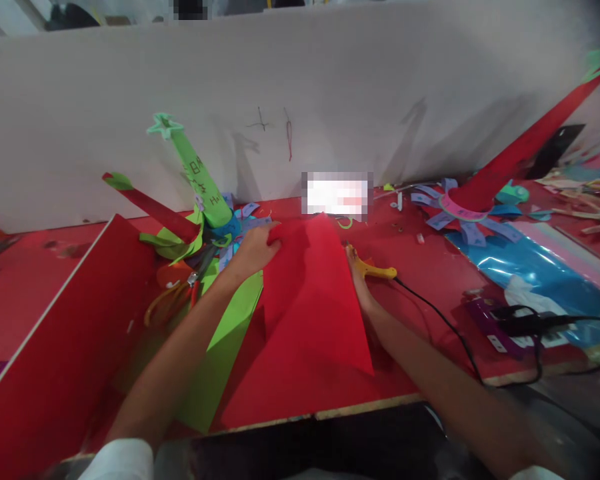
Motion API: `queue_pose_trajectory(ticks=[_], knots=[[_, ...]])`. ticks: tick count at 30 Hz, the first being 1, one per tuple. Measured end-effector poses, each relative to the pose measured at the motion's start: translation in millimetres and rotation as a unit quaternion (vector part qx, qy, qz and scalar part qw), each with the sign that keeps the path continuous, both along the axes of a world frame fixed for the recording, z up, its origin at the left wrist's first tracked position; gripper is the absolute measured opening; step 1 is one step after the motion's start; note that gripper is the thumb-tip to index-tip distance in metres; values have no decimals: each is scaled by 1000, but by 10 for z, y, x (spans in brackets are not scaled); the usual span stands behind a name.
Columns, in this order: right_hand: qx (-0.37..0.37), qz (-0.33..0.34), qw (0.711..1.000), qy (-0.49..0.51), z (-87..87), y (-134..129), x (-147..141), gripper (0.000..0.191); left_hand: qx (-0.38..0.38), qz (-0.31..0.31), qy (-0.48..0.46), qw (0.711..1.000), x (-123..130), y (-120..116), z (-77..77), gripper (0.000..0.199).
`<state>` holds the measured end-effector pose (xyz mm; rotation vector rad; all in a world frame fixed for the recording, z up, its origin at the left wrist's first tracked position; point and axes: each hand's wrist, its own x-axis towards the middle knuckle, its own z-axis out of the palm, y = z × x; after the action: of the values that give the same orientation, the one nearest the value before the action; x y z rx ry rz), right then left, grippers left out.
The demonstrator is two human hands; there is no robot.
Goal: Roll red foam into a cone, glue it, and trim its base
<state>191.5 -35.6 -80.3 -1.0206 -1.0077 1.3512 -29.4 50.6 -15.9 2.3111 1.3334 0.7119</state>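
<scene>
A red craft sheet (313,287) stands raised and slightly curved at the middle of the red table, its near edge close to me. My left hand (257,250) is closed on its upper left edge. Along the right edge lies my right hand (359,277), thumb up and the other fingers mostly hidden behind the sheet; it seems to grip that edge. Just beyond the right hand, a yellow glue gun (380,271) rests on the table with its black cord trailing right. Under my left forearm is a light green sheet (230,353).
A green cone with a star (200,173) and a red one (157,210) stand at left, near orange-handled scissors (167,300) and a red partition (55,347). To the right are a tall red cone (520,153), blue film (520,267) and a purple box (495,327). A white wall (330,87) rises behind.
</scene>
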Motion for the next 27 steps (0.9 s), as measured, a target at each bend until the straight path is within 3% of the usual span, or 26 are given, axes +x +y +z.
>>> queue_pose_trajectory(ticks=[4, 8, 12, 14, 17, 21, 27], knots=[[15, -19, 997, 73, 72, -89, -43, 73, 25, 39, 4, 999, -53, 6, 26, 39], [-1, -12, 999, 30, -26, -101, -64, 68, 43, -20, -41, 998, -92, -29, 75, 51], [-12, -15, 1000, 18, -197, -43, -65, 52, -13, -136, -55, 989, -143, -114, 285, 41], [-16, -22, 1000, 17, -226, -34, -60, 45, -45, -161, -55, 984, -187, -154, 402, 39], [-31, -21, 999, 28, -171, -48, -47, 36, -89, -159, -65, 981, -281, -183, 521, 40], [-56, -18, 998, 33, -49, -69, -38, 33, -163, -222, -64, 959, -426, -178, 602, 45], [-67, 11, 996, 56, 14, -85, -40, 32, -199, -255, -47, 945, -550, -208, 693, 36]])
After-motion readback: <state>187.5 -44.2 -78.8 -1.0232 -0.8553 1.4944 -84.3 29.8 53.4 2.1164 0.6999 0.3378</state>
